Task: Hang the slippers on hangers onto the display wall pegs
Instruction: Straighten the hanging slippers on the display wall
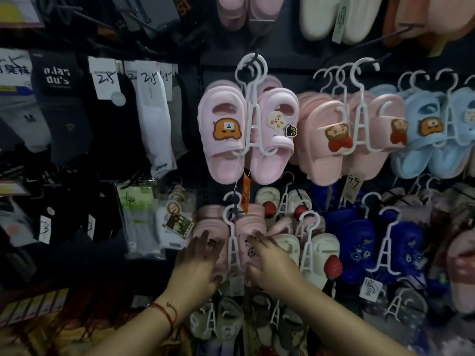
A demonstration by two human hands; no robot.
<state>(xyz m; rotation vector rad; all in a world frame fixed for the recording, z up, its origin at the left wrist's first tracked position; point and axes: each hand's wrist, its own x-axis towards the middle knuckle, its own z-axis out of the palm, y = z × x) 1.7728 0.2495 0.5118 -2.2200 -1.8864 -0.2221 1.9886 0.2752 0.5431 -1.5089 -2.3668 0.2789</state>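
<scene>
At the lower middle of the display wall, both my hands are resting on one pair of slippers.

Left hand [199, 263]: I am laying it flat on the left slipper of the pink pair [241, 227], fingers straight and slightly spread, thumb low near the slipper's bottom edge; nothing is being pinched.
Right hand [270, 260]: I am pressing it against the right slipper of the same pair, fingers extended upward and close together, thumb reaching out to the left along the slipper's lower part.
Hanger [232, 242]: white, running up between my two hands; its hook is sitting at a dark peg [235, 210] just above the slippers, though blur is keeping me from telling whether it is fully seated.
Wrist: a red string bracelet [167, 314] is circling my left wrist.
Beside: cream slippers with strawberry charms [321, 255] are hanging just right of my right hand, dark blue slippers [359, 242] farther right.
Above: a pink pair with bear charm [226, 134] is hanging on white hangers, an orange tag [246, 194] dangling below it.
Left of wall: packaged socks [144, 219] and hanging socks with price tags [154, 111] are filling that side.
</scene>
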